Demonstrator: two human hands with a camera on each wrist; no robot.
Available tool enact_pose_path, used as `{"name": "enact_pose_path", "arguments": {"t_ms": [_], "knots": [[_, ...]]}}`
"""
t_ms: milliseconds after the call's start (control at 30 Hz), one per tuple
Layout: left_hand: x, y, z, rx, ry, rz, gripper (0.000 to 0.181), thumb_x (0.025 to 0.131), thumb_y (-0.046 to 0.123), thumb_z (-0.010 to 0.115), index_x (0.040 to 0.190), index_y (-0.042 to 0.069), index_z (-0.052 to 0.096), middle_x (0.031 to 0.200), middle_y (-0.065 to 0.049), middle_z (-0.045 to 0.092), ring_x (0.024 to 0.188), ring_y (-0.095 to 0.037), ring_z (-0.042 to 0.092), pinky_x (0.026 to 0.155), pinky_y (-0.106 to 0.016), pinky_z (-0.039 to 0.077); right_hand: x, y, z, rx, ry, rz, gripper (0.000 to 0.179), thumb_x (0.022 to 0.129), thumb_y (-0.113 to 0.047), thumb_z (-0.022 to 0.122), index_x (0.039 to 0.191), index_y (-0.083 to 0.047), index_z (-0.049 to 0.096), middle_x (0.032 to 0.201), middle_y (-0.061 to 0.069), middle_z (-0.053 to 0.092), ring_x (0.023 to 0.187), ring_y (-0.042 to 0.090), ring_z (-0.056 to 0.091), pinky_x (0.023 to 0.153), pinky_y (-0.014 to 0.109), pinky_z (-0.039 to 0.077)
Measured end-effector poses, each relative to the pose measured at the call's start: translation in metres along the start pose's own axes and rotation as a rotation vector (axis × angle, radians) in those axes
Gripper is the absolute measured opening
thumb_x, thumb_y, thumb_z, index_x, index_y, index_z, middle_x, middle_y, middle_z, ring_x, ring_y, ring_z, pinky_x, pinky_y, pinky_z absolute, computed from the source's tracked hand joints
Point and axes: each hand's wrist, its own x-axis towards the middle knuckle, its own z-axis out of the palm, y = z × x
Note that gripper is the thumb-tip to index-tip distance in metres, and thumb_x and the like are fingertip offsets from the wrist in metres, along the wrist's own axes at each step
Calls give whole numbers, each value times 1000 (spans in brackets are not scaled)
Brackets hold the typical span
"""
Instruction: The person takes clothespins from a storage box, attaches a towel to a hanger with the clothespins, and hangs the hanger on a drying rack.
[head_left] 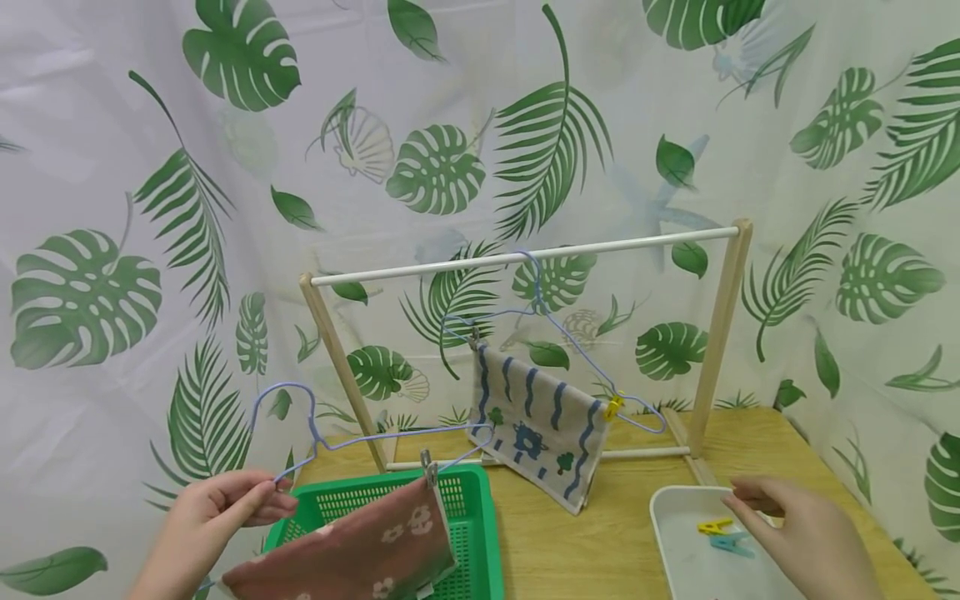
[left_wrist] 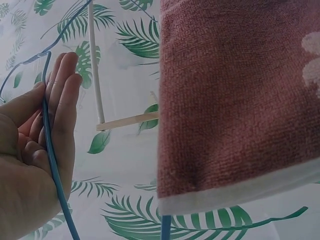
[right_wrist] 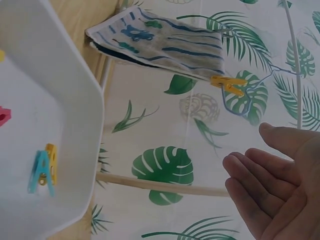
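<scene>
In the head view my left hand (head_left: 213, 512) pinches a blue wire hanger (head_left: 390, 434) between thumb and fingers, near its hook. From that hanger droops a reddish-brown towel (head_left: 352, 546) with pale flowers, fixed by a metal clip (head_left: 429, 468) at its upper right corner. The left wrist view shows the hanger wire (left_wrist: 48, 125) running across the palm. My right hand (head_left: 806, 533), empty with fingers loosely bent, hovers over a white tray (head_left: 660, 533). Inside that tray lie a yellow clothespin (head_left: 715, 527) and a light-blue clothespin (head_left: 731, 544); the right wrist view adds a pink one (right_wrist: 4, 116).
A wooden rack with a white rod (head_left: 600, 247) stands at the back of the table (head_left: 555, 558). On it hangs another blue hanger with a striped beige towel (head_left: 536, 425), held by a metal clip and a yellow clothespin (head_left: 613, 407). Beneath the brown towel sits a green basket (head_left: 491, 533).
</scene>
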Motion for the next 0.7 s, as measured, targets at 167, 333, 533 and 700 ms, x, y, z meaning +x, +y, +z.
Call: {"name": "enact_pose_path", "arguments": {"t_ms": [167, 333, 533, 700], "knots": [[0, -5, 1, -10, -32, -40, 32, 112, 14, 54, 123, -11, 70, 93, 1, 83, 84, -7, 80, 77, -23, 66, -1, 10, 4, -20, -54, 33, 40, 101, -33, 74, 119, 3, 76, 106, 19, 81, 89, 35, 77, 74, 53, 63], [1, -14, 5, -25, -63, -41, 34, 113, 14, 53, 123, -15, 68, 92, 1, 83, 83, -7, 79, 75, -26, 67, -2, 24, 11, -29, -109, 72, 47, 101, -38, 74, 118, 6, 76, 101, 17, 81, 86, 32, 77, 74, 51, 63], [6, -27, 9, -49, -83, -24, 35, 113, 11, 52, 122, -20, 66, 89, 3, 82, 80, -7, 79, 71, -27, 67, -4, 37, 21, -18, -189, 123, 52, 98, -43, 76, 115, 6, 76, 97, 11, 81, 84, 26, 77, 75, 48, 64], [9, -34, 12, -49, -77, -69, 36, 113, 13, 52, 123, -18, 67, 90, -2, 82, 80, -8, 79, 71, -26, 67, -8, 44, 27, -4, -255, 161, 56, 98, -43, 75, 118, 10, 73, 97, 13, 81, 86, 29, 77, 76, 47, 65]]}}
